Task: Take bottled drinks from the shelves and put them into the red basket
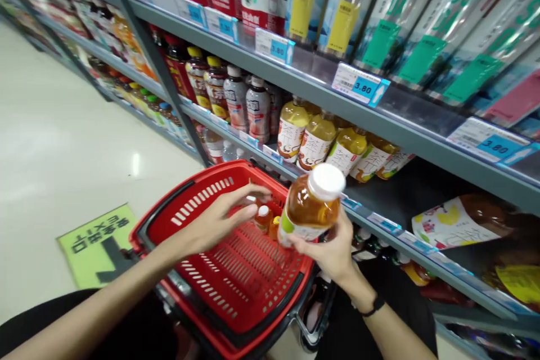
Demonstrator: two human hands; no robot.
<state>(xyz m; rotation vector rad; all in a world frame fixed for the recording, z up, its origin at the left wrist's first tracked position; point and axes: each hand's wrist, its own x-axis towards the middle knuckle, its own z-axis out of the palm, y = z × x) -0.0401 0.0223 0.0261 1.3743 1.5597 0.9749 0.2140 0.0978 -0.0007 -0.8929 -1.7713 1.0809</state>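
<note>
My right hand [337, 250] grips a bottle of amber tea [310, 205] with a white cap and a white label. It holds the bottle, slightly tilted, over the right side of a red shopping basket [202, 275]. My left hand [230, 211] reaches across the basket with fingers stretched and thumb apart, holding nothing. Just beyond its fingertips, a few small bottles [263, 218] with white and yellow caps stand at the basket's far right end. The left fingers partly cover them, so I cannot tell whether they touch.
Shelving runs along the right. Yellow tea bottles [318, 138] line the middle shelf, and a larger bottle [459, 222] lies on its side there. Big soda bottles [394, 8] stand above, over price tags [360, 85]. A green exit sign [90, 236] marks the floor at left.
</note>
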